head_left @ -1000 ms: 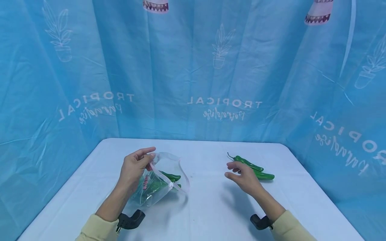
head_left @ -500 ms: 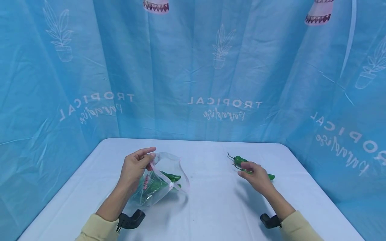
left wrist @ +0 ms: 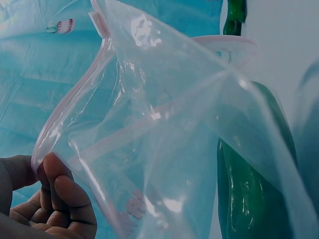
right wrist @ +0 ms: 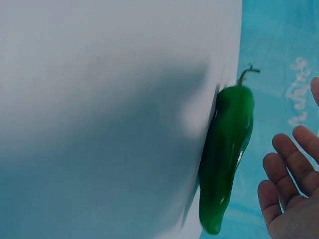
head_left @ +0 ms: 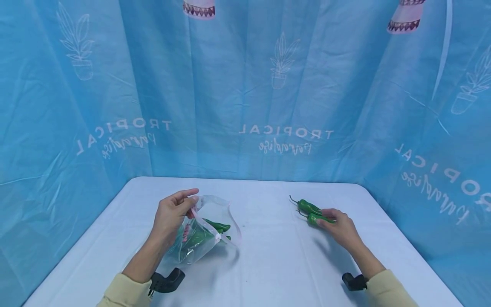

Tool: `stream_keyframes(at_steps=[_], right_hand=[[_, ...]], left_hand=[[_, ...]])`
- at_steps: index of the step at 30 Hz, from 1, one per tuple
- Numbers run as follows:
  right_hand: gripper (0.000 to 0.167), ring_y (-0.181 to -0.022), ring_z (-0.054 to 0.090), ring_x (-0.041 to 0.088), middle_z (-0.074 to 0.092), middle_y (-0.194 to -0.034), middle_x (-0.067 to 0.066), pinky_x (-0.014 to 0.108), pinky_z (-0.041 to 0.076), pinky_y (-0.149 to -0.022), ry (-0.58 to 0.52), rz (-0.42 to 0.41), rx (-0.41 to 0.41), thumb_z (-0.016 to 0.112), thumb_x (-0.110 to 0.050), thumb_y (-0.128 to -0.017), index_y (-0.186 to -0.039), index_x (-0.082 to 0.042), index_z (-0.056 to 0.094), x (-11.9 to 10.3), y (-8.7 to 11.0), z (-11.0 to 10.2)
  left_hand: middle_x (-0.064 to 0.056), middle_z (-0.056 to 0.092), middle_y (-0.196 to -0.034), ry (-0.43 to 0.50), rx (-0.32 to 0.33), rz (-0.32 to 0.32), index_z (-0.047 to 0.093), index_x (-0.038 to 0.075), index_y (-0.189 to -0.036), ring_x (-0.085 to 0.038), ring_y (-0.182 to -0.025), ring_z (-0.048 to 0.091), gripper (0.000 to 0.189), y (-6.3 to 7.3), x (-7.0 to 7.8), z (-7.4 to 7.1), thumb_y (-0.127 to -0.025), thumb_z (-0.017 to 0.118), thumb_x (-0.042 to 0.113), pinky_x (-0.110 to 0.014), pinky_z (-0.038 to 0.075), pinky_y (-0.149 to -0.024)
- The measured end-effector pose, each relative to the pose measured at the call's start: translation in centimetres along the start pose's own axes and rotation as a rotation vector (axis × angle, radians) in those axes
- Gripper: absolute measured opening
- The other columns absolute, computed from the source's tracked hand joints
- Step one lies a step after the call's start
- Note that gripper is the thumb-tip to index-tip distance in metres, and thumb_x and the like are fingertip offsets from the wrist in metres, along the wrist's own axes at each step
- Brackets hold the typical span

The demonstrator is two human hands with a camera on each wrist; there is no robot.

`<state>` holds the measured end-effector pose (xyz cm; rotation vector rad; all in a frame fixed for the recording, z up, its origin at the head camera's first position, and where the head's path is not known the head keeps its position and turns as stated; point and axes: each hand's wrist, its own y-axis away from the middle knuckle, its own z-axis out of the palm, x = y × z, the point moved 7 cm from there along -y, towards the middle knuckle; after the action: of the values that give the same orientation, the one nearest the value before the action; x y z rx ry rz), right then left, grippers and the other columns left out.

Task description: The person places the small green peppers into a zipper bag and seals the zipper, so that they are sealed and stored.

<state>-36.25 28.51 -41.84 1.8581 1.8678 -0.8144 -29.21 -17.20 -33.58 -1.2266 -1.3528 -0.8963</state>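
Note:
My left hand pinches the pink zip rim of a clear plastic zip bag between thumb and finger, its mouth spread wide. Inside the bag lie green chili peppers, seen through the film in the left wrist view. On the right of the table lie two long green chili peppers, a far one and a near one, stems toward the left. My right hand is at their tip ends, thumb and fingers parted around the near pepper. Straight, spread fingers show beside a pepper in the right wrist view.
A white table carries everything. Blue printed curtains stand behind it and along both sides. Each wrist wears a black camera, one on the left and one on the right.
My right hand has moved rightward along the two peppers from their stems to their tips, uncovering the near one's stem end. The left hand and bag stay in place.

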Motion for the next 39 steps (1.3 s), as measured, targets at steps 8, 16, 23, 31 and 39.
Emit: stream_keyframes(at_steps=[8, 16, 23, 31, 39], right_hand=[[0.057, -0.120, 0.049, 0.039, 0.053, -0.131, 0.024, 0.053, 0.044, -0.094, 0.049, 0.043, 0.002, 0.063, -0.037, -0.088, -0.131, -0.002, 0.050, 1.9, -0.6, -0.6], [0.057, -0.124, 0.045, 0.044, 0.049, -0.134, 0.027, 0.056, 0.043, -0.095, 0.062, 0.075, -0.013, 0.060, -0.037, -0.090, -0.133, 0.000, 0.048, 3.3, -1.1, -1.0], [0.057, -0.126, 0.041, 0.046, 0.046, -0.136, 0.029, 0.058, 0.041, -0.098, 0.076, 0.099, -0.021, 0.058, -0.035, -0.091, -0.133, 0.002, 0.047, 4.7, -1.3, -1.3], [0.060, -0.127, 0.039, 0.048, 0.045, -0.136, 0.030, 0.058, 0.039, -0.098, 0.099, 0.132, -0.041, 0.058, -0.038, -0.090, -0.132, 0.004, 0.048, 5.7, -1.4, -1.3], [0.057, -0.119, 0.048, 0.046, 0.051, -0.130, 0.030, 0.055, 0.044, -0.092, 0.118, 0.123, -0.058, 0.061, -0.035, -0.089, -0.127, 0.006, 0.051, 6.0, -1.5, -1.3]], left_hand=[[0.007, 0.058, -0.073, 0.008, -0.001, -0.001, 0.059, 0.010, -0.126, -0.010, -0.064, 0.055, 0.035, 0.0, 0.0, 0.0, -0.093, 0.058, 0.023, -0.021, 0.048, -0.069], [0.007, 0.058, -0.072, -0.001, 0.004, -0.003, 0.060, 0.011, -0.125, -0.010, -0.063, 0.054, 0.034, 0.0, 0.0, -0.1, -0.093, 0.057, 0.022, -0.022, 0.048, -0.068], [0.006, 0.057, -0.071, 0.003, 0.003, 0.001, 0.060, 0.011, -0.125, -0.010, -0.063, 0.054, 0.034, 0.1, 0.0, -0.1, -0.093, 0.057, 0.022, -0.022, 0.048, -0.068], [0.006, 0.058, -0.071, 0.005, 0.000, -0.007, 0.060, 0.011, -0.125, -0.010, -0.064, 0.054, 0.034, 0.1, -0.1, -0.2, -0.093, 0.058, 0.023, -0.023, 0.047, -0.071], [0.006, 0.057, -0.071, 0.001, 0.004, -0.010, 0.060, 0.011, -0.125, -0.010, -0.064, 0.055, 0.034, 0.1, -0.1, -0.2, -0.093, 0.058, 0.022, -0.024, 0.047, -0.073]])
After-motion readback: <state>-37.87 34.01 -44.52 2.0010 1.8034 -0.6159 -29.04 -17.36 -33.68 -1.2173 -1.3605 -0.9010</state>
